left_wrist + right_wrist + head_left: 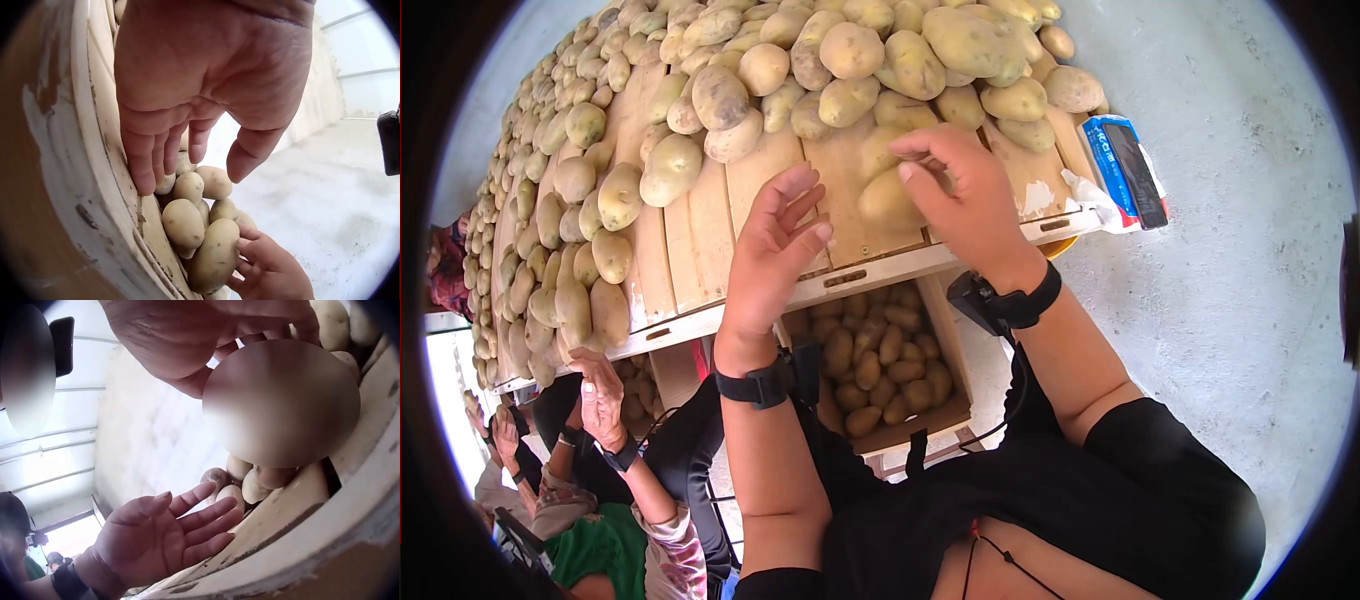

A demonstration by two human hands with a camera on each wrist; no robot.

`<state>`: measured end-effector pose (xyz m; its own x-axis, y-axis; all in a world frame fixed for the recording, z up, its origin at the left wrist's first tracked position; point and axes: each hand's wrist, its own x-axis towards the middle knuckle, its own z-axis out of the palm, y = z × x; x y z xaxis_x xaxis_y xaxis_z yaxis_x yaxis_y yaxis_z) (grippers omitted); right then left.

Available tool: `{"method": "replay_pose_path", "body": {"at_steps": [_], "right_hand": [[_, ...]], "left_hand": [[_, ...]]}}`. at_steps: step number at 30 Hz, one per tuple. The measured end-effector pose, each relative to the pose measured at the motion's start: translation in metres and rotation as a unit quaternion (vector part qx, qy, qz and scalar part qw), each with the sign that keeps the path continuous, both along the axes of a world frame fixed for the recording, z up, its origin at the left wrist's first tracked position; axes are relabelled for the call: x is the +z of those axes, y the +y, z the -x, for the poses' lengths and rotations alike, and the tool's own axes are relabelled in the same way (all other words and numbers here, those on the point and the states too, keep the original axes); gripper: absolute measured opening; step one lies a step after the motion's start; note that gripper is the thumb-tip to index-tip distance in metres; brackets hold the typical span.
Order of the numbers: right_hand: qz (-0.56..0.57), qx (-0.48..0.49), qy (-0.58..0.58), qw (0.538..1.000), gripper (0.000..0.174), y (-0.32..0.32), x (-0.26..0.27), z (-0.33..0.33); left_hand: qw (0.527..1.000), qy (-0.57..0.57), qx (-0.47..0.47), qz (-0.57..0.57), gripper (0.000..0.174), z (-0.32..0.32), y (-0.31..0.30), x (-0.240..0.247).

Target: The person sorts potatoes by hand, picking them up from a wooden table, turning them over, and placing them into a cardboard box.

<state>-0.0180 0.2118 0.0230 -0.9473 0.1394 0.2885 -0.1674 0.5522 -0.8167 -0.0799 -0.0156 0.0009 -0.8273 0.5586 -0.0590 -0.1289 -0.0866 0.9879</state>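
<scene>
A pale, longish potato [888,200] is at the right hand [975,200], over the wooden table [700,250] near its front edge. In the head view it is smeared by motion, with the thumb and fingers bent around its end; the left wrist view shows it more sharply, the right fingertips resting along its side. The right wrist view cannot confirm that grip, since a blurred oval covers the space under the palm. The left hand [775,245] is beside it, palm toward the right hand, fingers parted and holding nothing; its spread palm shows best from the right wrist.

Behind the 2 hands lies a heap of potatoes [850,50]. Only the head view shows the box [952,350] of more potatoes under the table, the blue package [1106,165] at the right corner with a dark flat object [1138,172] against it, and another person's raised hand [603,395] at lower left. The right wrist view alone adds a bright ribbed surface [53,450] at left.
</scene>
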Motion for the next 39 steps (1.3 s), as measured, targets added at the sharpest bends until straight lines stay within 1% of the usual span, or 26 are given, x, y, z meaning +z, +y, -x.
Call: {"method": "replay_pose_path", "body": {"at_steps": [2, 5, 8, 11, 14, 17, 20, 26, 29, 32, 35, 38, 39], "right_hand": [[-0.041, -0.017, 0.055, 0.997, 0.045, -0.014, -0.009, 0.000], [-0.126, -0.075, 0.110, 0.983, 0.040, -0.029, -0.027, 0.003], [-0.188, -0.044, 0.119, 0.974, 0.039, -0.028, -0.023, 0.007], [-0.206, -0.018, 0.066, 0.976, 0.039, -0.019, -0.015, 0.007], [-0.155, -0.022, 0.001, 0.988, 0.038, -0.015, -0.015, 0.008], [-0.204, -0.045, 0.064, 0.976, 0.040, -0.027, -0.024, 0.007], [-0.183, -0.028, 0.049, 0.982, 0.042, -0.027, -0.029, 0.006], [-0.105, -0.012, -0.026, 0.994, 0.047, -0.022, -0.021, 0.004], [-0.198, -0.019, 0.032, 0.979, 0.047, -0.026, -0.023, 0.004], [-0.242, -0.005, 0.058, 0.968, 0.048, -0.026, -0.031, 0.006], [-0.176, 0.017, 0.053, 0.983, 0.043, -0.024, -0.032, 0.007], [-0.130, 0.019, 0.024, 0.991, 0.035, -0.018, -0.027, 0.010], [-0.140, 0.019, 0.022, 0.990, 0.033, -0.018, -0.024, 0.010]], "left_hand": [[1.000, 0.010, -0.014, 0.008, 0.068, -0.003, 0.002, 0.001], [0.997, 0.052, -0.059, 0.023, 0.080, -0.008, 0.007, 0.006], [0.997, 0.004, -0.063, 0.039, 0.086, -0.016, 0.010, 0.018], [0.999, 0.003, -0.034, 0.039, 0.085, -0.016, 0.010, 0.010], [0.985, 0.143, -0.003, 0.096, 0.082, -0.016, 0.012, -0.003], [0.969, 0.200, 0.014, 0.143, 0.077, -0.019, 0.011, 0.002], [0.924, 0.307, 0.024, 0.226, 0.074, -0.017, 0.007, 0.004], [0.932, 0.291, 0.041, 0.210, 0.069, -0.018, 0.005, 0.005], [0.919, 0.325, 0.083, 0.205, 0.062, -0.007, -0.006, 0.002], [0.923, 0.312, 0.090, 0.207, 0.061, -0.003, -0.013, 0.003], [0.950, 0.260, 0.071, 0.157, 0.056, -0.010, -0.005, 0.007], [0.946, 0.268, 0.063, 0.171, 0.051, -0.010, -0.003, 0.004], [0.948, 0.262, 0.061, 0.172, 0.050, -0.010, -0.003, 0.004]]}}
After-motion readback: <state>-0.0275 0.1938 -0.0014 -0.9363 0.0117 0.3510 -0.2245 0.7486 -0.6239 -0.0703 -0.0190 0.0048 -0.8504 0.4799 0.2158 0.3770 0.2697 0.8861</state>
